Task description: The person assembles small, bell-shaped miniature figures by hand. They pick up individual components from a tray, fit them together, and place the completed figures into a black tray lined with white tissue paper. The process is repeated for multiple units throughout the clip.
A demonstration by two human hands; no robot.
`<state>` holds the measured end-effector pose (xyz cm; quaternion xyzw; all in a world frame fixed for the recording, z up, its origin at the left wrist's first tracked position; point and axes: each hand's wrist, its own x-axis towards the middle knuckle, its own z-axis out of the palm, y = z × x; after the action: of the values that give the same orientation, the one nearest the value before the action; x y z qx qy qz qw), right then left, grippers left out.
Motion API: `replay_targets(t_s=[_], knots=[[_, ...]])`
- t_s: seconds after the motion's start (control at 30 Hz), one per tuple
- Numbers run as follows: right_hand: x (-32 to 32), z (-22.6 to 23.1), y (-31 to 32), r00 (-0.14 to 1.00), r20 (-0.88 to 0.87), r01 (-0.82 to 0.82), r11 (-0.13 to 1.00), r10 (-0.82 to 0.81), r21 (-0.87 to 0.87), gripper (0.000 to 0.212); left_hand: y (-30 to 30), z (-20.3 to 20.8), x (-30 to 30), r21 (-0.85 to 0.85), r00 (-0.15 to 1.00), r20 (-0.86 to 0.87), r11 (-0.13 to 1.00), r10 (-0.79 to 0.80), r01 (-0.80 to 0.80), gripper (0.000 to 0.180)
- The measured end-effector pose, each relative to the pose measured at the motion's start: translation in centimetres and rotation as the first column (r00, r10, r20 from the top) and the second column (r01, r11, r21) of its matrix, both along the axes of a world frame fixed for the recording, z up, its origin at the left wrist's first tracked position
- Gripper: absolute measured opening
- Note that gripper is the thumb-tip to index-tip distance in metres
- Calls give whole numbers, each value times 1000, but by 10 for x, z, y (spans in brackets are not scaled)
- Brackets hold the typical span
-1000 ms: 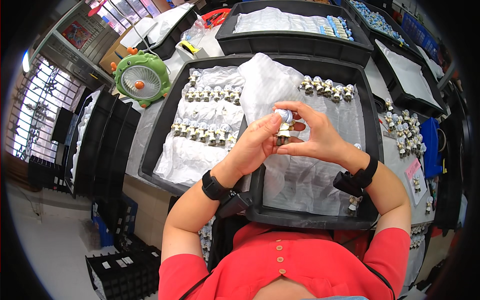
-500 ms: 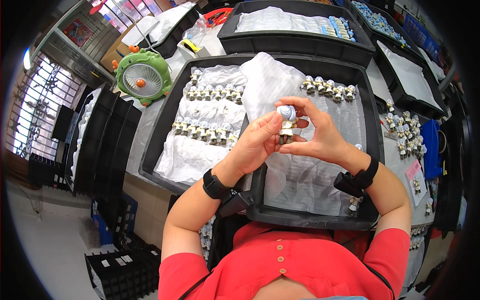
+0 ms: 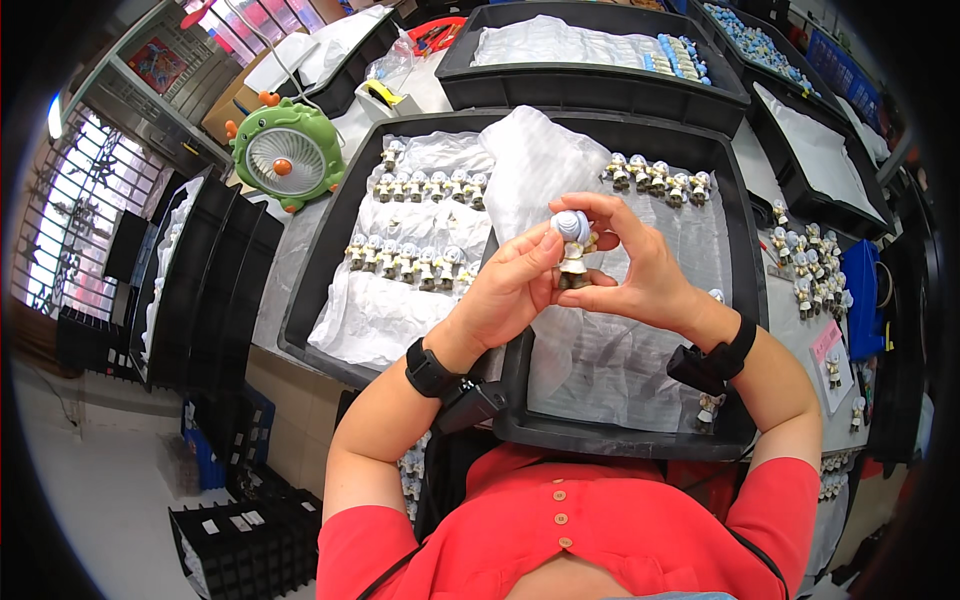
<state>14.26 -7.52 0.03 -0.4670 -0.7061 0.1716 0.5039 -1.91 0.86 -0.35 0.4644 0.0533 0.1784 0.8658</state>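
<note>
A small toy figurine [image 3: 573, 248] with a pale blue round head and a beige body is held up over the big black tray [image 3: 520, 420]. My left hand [image 3: 510, 290] grips its body from the left. My right hand [image 3: 640, 265] curls around it from the right, fingers over the head. Both wrists carry black bands. In the tray, on white plastic sheeting [image 3: 385, 310], rows of like figurines [image 3: 410, 262] stand at the left, and a short row of figurines [image 3: 655, 178] stands at the upper right.
A green round fan [image 3: 283, 152] stands left of the tray. More black trays [image 3: 600, 85] lie beyond it, one with blue pieces. Loose figurines [image 3: 810, 275] stand on the table at right, beside a blue bag [image 3: 862, 290]. Stacked black trays [image 3: 190, 290] fill the left.
The hands and figurine have stayed over the tray. My right fingers have shifted slightly around the figurine's head.
</note>
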Motion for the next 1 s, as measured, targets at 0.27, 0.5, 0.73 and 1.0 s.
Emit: replay_targets(t_s=[0.27,0.5,0.73,1.0], knots=[[-1,1,-1,1000,-21,6,1000,-6,-11,72,-2,3,0,3,1000,0,1000,-4,4,42],[-2,2,-1,1000,2,6,1000,-6,18,71,0,1,0,15,1000,9,1000,-22,22,42],[-2,-1,-1,1000,-18,4,1000,-4,14,75,1,2,-1,29,999,10,999,-38,38,44],[-1,-1,-1,999,45,17,999,-18,37,84,2,0,-1,32,999,14,999,-28,28,44]])
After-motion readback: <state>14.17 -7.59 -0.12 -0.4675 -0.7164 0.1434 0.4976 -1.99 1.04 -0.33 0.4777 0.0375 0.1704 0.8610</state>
